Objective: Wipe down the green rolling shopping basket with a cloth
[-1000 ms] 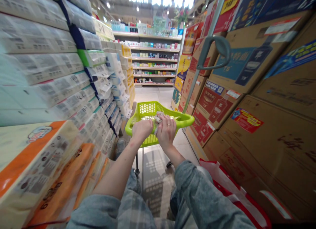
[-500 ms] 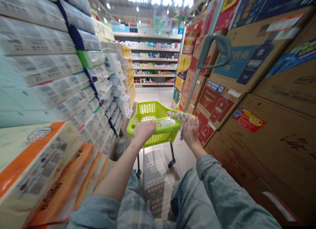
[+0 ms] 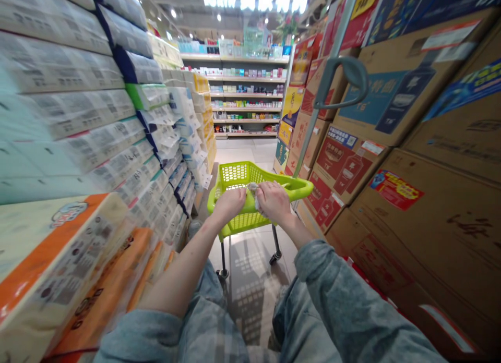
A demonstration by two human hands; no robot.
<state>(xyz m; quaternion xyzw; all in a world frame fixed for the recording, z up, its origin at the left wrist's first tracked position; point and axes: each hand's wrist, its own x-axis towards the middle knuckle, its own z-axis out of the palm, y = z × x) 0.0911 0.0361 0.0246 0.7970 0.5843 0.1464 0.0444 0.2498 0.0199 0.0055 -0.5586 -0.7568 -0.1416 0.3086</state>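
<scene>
- The green cart (image 3: 242,223) stands just ahead of the person's knees, in the middle of the aisle, with its handle (image 3: 251,203) on the near side.
- The left hand (image 3: 230,204) is curled closed over the left part of the handle (its fingertips are tucked out of sight).
- The right hand (image 3: 273,198), just to the right of it, has its fingers bent round a pale crumpled cloth (image 3: 252,187), pressing it against the handle; how tightly they squeeze, I cannot tell.
- To work the cloth along the bar well, the left grip should stay firm, since the wheels (image 3: 276,257) would probably let the cart roll or swivel under a sideways push.
- Wrapping the cloth round the top and underside, rather than bunching it, should give fuller contact.
- Long, even strokes toward the right corner seem best, easing off near the grey pole (image 3: 307,144) rising at the right.
- Elbows are best kept in: stacked paper packs (image 3: 78,112) crowd the left, cardboard boxes (image 3: 442,196) the right.
</scene>
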